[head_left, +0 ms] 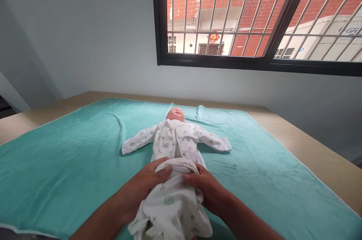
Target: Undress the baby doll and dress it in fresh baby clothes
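Observation:
A baby doll (175, 113) lies on its back on a teal blanket (85, 157), its head toward the wall. It wears a white patterned top (165, 142) with both sleeves stretched out sideways. White patterned baby pants (175, 198) are bunched over the doll's lower body, nearest me. My left hand (149, 179) grips the left side of their upper edge, thumb on top. On the right side, my right hand (205, 185) pinches the same edge. The doll's legs are hidden under the cloth and hands.
The blanket lies over a light wooden table (316, 149), whose wood shows along the back and right. Behind it stands a grey-white wall (113, 44) with a dark-framed, barred window (215, 59).

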`<control>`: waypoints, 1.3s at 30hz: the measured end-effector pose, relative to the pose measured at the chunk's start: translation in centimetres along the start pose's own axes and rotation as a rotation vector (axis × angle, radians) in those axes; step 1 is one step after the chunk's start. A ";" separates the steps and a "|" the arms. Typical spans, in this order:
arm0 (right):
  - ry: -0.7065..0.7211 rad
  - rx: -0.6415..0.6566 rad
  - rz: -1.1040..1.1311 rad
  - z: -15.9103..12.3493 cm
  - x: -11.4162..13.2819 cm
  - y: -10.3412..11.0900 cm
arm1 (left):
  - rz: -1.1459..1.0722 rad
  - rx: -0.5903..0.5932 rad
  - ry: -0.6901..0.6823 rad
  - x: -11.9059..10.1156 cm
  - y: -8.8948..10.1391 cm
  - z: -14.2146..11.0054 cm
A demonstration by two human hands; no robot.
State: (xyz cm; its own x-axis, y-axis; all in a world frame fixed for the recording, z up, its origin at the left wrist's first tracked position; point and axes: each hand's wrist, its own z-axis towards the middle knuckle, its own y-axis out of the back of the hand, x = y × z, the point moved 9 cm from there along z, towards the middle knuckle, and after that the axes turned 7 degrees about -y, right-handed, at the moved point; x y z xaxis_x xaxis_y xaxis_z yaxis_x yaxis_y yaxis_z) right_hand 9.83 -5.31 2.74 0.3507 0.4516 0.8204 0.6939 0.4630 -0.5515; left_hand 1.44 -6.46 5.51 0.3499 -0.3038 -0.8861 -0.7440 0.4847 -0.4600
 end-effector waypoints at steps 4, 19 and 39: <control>0.029 -0.043 0.036 0.0 -0.3 0.7 | 0.367 0.217 0.066 -0.2 -1.3 -0.4; 0.076 -0.283 0.033 -1.2 -0.2 0.7 | 0.438 0.193 -0.001 -0.8 -2.1 -0.8; 0.140 -0.499 -0.075 -2.4 -0.8 0.3 | 0.602 0.215 -0.044 -0.7 -1.9 -1.6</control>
State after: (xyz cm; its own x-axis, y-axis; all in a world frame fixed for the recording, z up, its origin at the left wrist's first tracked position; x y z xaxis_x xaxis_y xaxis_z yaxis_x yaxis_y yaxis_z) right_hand 11.26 -7.38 2.34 0.3460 0.3088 0.8860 0.9234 0.0551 -0.3798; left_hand 1.71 -8.47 7.14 -0.0672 0.1041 -0.9923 -0.6886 0.7149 0.1216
